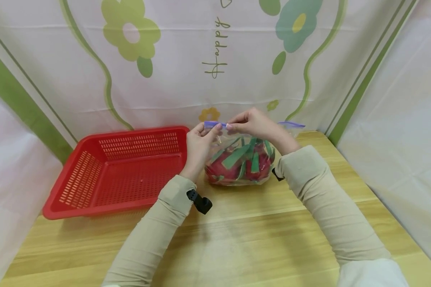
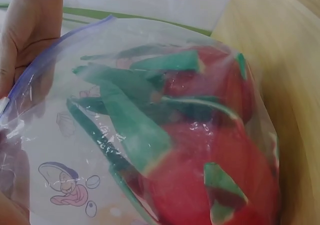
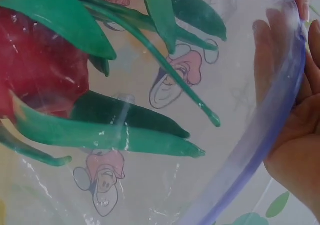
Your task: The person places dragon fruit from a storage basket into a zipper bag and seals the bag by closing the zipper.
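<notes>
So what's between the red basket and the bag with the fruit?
In the head view, the left hand and its wrist stand between the basket and the bag; the hand pinches the bag's blue strip. Below it, bare table.

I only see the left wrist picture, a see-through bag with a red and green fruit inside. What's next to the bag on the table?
Observer: A red basket sits on the wooden table, on the person's left of the bag. Nothing shows inside it.
Operator: How many hands are holding the bag?
Observer: Two. The left hand and the right hand both pinch the purple strip along the bag's top edge.
Operator: Are there drawings on the bag?
Observer: Yes, the right wrist view shows more cartoon figures printed on the plastic, near the green scales of the fruit.
</notes>
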A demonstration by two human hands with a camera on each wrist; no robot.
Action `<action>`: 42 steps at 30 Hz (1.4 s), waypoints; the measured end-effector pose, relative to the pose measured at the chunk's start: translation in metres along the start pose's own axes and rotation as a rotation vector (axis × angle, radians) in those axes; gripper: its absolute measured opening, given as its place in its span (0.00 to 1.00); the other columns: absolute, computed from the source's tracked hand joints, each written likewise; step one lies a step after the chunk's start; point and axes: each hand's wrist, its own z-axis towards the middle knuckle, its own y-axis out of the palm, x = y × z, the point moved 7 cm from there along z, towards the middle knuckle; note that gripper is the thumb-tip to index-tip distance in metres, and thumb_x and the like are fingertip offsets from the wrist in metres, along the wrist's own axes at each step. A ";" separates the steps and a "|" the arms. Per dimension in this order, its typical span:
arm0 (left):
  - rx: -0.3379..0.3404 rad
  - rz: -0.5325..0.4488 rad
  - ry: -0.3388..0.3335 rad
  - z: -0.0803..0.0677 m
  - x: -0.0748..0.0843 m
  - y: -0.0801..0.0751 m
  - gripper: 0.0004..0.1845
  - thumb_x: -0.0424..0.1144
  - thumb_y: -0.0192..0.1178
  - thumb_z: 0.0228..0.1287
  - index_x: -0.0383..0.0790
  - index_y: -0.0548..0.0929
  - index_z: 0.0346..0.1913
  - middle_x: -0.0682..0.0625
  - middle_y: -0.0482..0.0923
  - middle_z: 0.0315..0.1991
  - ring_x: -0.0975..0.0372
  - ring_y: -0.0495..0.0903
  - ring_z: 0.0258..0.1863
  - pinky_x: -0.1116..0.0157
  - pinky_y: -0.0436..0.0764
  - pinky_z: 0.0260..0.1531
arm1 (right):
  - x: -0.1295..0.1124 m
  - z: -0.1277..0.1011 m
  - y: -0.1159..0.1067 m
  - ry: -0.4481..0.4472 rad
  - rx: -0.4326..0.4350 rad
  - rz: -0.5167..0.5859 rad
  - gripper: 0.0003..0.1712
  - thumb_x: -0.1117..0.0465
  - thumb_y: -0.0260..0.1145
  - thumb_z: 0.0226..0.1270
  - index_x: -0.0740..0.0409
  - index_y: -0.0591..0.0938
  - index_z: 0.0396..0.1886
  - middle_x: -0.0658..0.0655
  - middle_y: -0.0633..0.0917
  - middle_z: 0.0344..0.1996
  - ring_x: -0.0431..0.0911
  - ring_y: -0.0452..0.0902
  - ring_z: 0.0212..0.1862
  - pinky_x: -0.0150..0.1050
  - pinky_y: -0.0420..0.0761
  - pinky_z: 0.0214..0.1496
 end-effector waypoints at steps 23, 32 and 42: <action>0.096 0.015 0.017 -0.001 0.002 -0.004 0.13 0.33 0.67 0.58 0.26 0.83 0.41 0.44 0.86 0.31 0.68 0.83 0.22 0.72 0.83 0.28 | 0.011 -0.001 -0.006 0.087 0.007 -0.032 0.18 0.53 0.63 0.66 0.61 0.86 0.47 0.62 0.85 0.51 0.53 0.78 0.57 0.49 0.76 0.60; 0.097 0.033 0.019 -0.001 0.003 -0.006 0.13 0.35 0.66 0.58 0.28 0.83 0.42 0.35 0.85 0.40 0.68 0.84 0.23 0.72 0.84 0.30 | 0.014 -0.003 -0.014 0.087 0.005 -0.054 0.19 0.52 0.62 0.66 0.60 0.85 0.48 0.62 0.84 0.53 0.54 0.76 0.59 0.53 0.72 0.64; 0.117 0.044 0.023 0.000 0.003 -0.009 0.12 0.35 0.67 0.57 0.28 0.84 0.40 0.48 0.86 0.29 0.68 0.84 0.23 0.72 0.84 0.30 | 0.020 -0.007 -0.022 0.126 0.004 -0.118 0.21 0.51 0.60 0.66 0.60 0.84 0.51 0.63 0.81 0.57 0.57 0.71 0.64 0.57 0.67 0.68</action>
